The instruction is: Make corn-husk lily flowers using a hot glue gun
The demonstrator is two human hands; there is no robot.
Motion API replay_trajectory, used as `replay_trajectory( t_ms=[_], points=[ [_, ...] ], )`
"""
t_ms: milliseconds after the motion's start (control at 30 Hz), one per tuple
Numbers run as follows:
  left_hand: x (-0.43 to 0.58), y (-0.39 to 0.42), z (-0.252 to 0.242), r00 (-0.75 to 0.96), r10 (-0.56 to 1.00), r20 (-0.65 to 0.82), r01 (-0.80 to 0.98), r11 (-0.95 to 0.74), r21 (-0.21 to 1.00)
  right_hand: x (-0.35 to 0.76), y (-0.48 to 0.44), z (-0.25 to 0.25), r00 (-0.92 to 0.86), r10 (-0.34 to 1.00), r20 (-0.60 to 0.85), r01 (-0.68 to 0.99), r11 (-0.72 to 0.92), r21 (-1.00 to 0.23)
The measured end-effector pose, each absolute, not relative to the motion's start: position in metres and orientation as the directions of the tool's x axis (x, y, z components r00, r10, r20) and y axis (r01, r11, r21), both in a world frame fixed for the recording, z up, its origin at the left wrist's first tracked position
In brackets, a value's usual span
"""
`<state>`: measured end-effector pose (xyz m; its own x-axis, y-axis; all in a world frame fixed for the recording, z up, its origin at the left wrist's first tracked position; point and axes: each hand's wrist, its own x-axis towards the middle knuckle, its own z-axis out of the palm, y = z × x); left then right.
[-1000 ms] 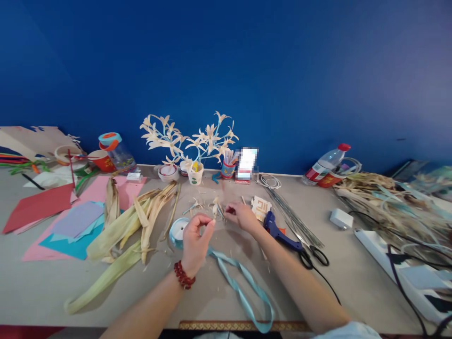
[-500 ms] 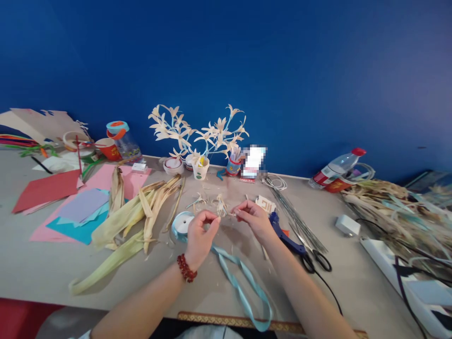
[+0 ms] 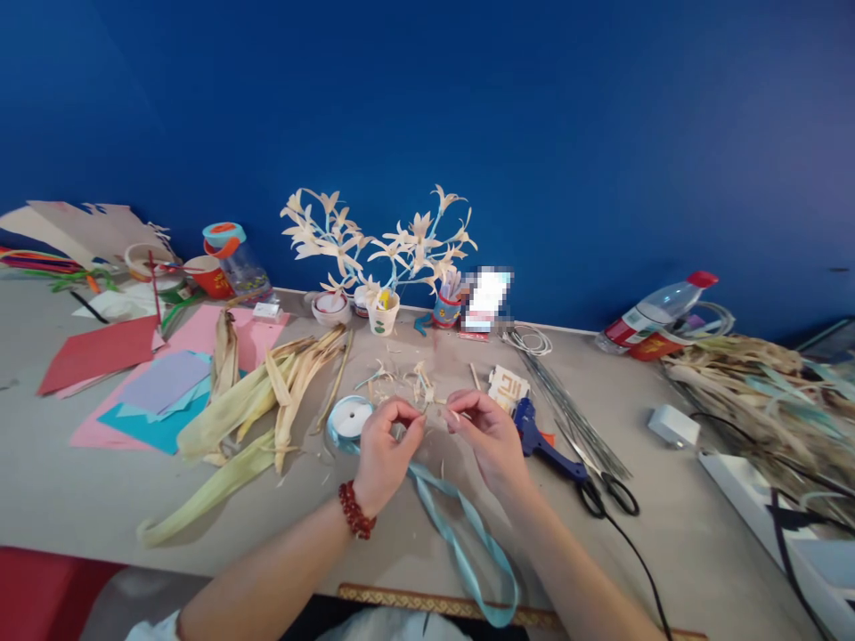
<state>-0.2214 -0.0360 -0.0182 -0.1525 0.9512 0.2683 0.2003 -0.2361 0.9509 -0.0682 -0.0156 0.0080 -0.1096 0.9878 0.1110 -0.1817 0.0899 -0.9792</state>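
My left hand [image 3: 391, 450], with a red bead bracelet [image 3: 356, 510] at the wrist, is closed in a pinch of thumb and index finger. My right hand [image 3: 491, 441] faces it across a small gap, also pinching. Whatever lies between the fingertips of either hand is too small to name. Just beyond them are pale dried husk scraps [image 3: 420, 383] on the table. A spool of light blue ribbon [image 3: 350, 417] sits beside my left hand, and a loop of its ribbon [image 3: 460, 543] trails between my forearms. Right of my right hand lies a blue glue gun [image 3: 544, 445].
Corn husks [image 3: 233, 409] and coloured paper [image 3: 164, 383] spread to the left. Husk flowers [image 3: 414, 240] stand in small pots at the back. Black-handled scissors [image 3: 605, 492], thin wires [image 3: 574, 409], a plastic bottle [image 3: 658, 312] and a power strip [image 3: 741, 499] lie on the right.
My right hand has turned slightly, and the gap between the two hands' fingertips looks a little wider. The whole view has shifted slightly.
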Motion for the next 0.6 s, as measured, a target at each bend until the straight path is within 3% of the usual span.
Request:
replay_trajectory(
  t_ms=[133, 600],
  points=[
    [-0.221, -0.037, -0.016, -0.14, 0.951, 0.275, 0.26, -0.233, 0.937, -0.073, -0.019, 0.005, -0.065, 0.97, 0.235, -0.115, 0.226, -0.967],
    [-0.219, -0.038, -0.014, -0.102, 0.953, 0.285, 0.267, -0.25, 0.931, -0.078, -0.018, -0.005, -0.02, 0.96, 0.279, -0.073, 0.276, -0.958]
  ],
)
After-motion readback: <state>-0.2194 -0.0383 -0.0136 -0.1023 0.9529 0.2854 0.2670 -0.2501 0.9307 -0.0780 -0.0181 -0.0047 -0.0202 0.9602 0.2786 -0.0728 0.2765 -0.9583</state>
